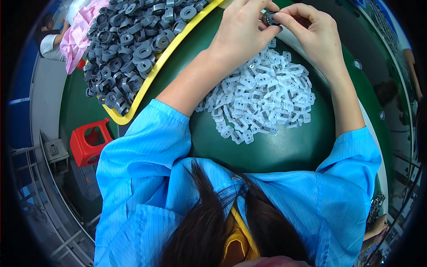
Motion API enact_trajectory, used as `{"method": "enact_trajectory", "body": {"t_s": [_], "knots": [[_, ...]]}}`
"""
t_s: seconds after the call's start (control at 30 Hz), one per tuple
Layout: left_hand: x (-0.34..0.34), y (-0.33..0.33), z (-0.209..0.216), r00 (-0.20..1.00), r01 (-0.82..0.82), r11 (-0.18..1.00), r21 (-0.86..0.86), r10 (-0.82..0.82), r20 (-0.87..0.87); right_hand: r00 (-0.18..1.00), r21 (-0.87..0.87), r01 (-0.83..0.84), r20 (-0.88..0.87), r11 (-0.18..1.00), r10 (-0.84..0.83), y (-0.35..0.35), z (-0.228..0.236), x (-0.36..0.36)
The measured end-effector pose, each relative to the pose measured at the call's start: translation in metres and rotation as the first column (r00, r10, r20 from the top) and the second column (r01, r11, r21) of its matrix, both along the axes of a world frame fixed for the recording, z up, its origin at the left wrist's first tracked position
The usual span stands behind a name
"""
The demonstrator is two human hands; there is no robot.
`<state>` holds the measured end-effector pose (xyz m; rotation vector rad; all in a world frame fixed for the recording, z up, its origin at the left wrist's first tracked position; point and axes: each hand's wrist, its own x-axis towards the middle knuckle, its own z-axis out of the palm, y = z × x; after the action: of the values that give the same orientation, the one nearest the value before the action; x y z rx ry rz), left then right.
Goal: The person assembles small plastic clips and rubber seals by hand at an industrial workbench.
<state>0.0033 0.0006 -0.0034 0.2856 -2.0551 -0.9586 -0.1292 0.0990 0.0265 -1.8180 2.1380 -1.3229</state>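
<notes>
Near the top edge, my left hand (243,27) and my right hand (311,29) meet around a small dark grey plastic part (270,18). The fingers of both hands pinch it, and they cover much of its shape. Below my hands a heap of small translucent white plastic pieces (267,95) lies on the green table. To the left, a yellow-rimmed tray (153,73) holds a big pile of dark grey ring-shaped plastic parts (129,42).
A red plastic stool (91,141) stands on the floor at left. Pink cloth (80,38) and another person (52,42) are at the upper left. A white strip (371,118) runs along the green table's (275,153) right side. Another person's hand (378,226) shows at lower right.
</notes>
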Motion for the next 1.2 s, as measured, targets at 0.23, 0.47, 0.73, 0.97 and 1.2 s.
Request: {"method": "enact_trajectory", "body": {"t_s": [0.23, 0.47, 0.73, 0.97, 1.2], "knots": [[-0.003, 0.003, 0.002, 1.0, -0.017, 0.999, 0.045, 0.018, -0.012, 0.996, -0.097, 0.013, 0.09, 0.995, -0.004, -0.005, -0.028, -0.01], [0.0, 0.008, 0.001, 1.0, -0.002, 0.999, -0.037, 0.002, -0.011, 0.782, 0.015, -0.254, 0.592, 0.967, 0.197, -0.006, -0.03, -0.022], [0.002, 0.004, 0.007, 0.997, 0.028, 0.994, -0.103, -0.021, 0.068, 0.607, 0.105, -0.313, 0.786, 0.944, 0.114, -0.004, -0.024, -0.029], [0.005, -0.008, 0.002, 0.997, 0.048, 0.904, -0.424, -0.066, -0.028, 0.671, 0.142, -0.305, 0.733, 0.942, 0.106, 0.0, -0.017, -0.025], [0.003, 0.003, 0.004, 0.995, 0.084, 0.993, -0.085, -0.088, -0.039, 0.744, -0.01, -0.26, 0.635, 0.966, 0.207, -0.001, -0.022, -0.018]]}}
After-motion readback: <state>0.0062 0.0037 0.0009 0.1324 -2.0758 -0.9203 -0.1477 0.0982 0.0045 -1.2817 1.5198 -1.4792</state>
